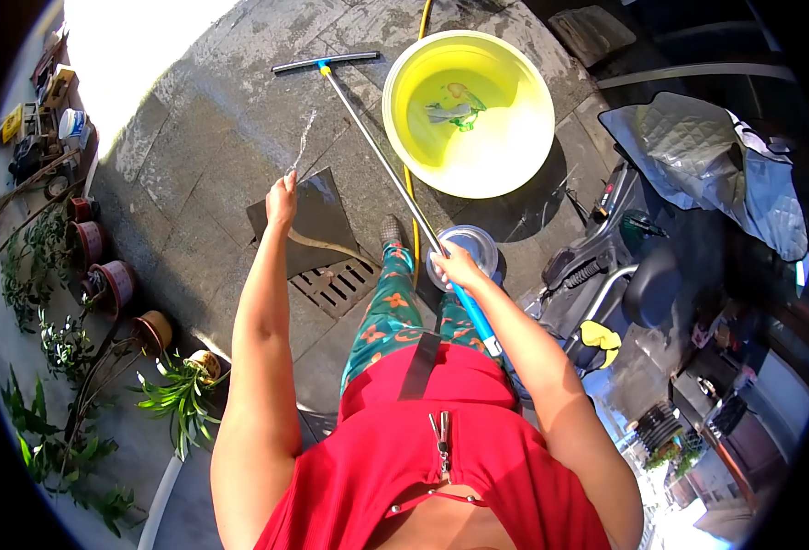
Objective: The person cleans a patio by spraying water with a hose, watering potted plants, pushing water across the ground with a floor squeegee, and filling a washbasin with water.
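My left hand (282,198) is stretched forward, closed around the end of a beige hose (324,245), and a thin stream of water (304,140) shoots out ahead of it. The hose trails back over a dark square plate (317,197) beside a slotted floor drain (336,286). My right hand (458,268) grips the pole of a floor squeegee (368,134) near its blue handle. The squeegee's wide blade rests on the paving ahead. Beneath my right hand stands a round pale basin or bucket (474,244), partly covered by the hand.
A large yellow tub (403,137) holding some water and cloth-like items stands ahead right, with a yellow hose (410,188) running past it. Potted plants (118,282) line the left side. A scooter (597,266) with a silver quilted cover (675,137) is at the right.
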`<action>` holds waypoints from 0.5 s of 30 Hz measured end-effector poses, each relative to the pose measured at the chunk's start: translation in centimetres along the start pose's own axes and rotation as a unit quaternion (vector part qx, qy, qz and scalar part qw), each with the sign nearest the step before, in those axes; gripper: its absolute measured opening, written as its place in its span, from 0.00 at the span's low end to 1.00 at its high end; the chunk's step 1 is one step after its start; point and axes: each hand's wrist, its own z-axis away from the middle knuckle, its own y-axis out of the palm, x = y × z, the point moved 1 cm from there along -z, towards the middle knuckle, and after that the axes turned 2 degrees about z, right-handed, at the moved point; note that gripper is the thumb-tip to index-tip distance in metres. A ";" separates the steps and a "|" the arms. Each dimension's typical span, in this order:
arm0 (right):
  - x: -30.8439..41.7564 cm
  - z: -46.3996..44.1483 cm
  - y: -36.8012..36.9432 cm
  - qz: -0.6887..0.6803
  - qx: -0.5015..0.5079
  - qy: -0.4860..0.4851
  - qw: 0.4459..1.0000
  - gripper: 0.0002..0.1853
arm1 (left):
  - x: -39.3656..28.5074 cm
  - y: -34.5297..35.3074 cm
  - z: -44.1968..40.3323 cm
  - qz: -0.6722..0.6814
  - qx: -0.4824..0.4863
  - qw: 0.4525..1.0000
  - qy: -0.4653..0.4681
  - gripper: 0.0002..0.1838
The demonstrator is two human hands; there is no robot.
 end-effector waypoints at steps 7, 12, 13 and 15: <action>-1.1 -4.4 -0.5 -0.082 0.117 -0.015 0.990 0.17 | -0.6 9.5 -4.1 0.120 0.098 0.988 0.023 0.24; -4.1 -7.9 1.0 -0.207 0.092 0.011 0.974 0.18 | -5.1 17.0 -6.1 -0.006 0.091 0.995 0.040 0.26; -5.2 -8.7 1.3 -0.197 0.071 -0.004 0.978 0.18 | -6.5 18.0 -6.2 -0.009 0.133 0.991 0.014 0.28; -7.5 -9.9 1.1 -0.185 0.056 -0.028 0.981 0.18 | -8.8 20.0 -6.1 -0.031 0.165 0.986 -0.016 0.33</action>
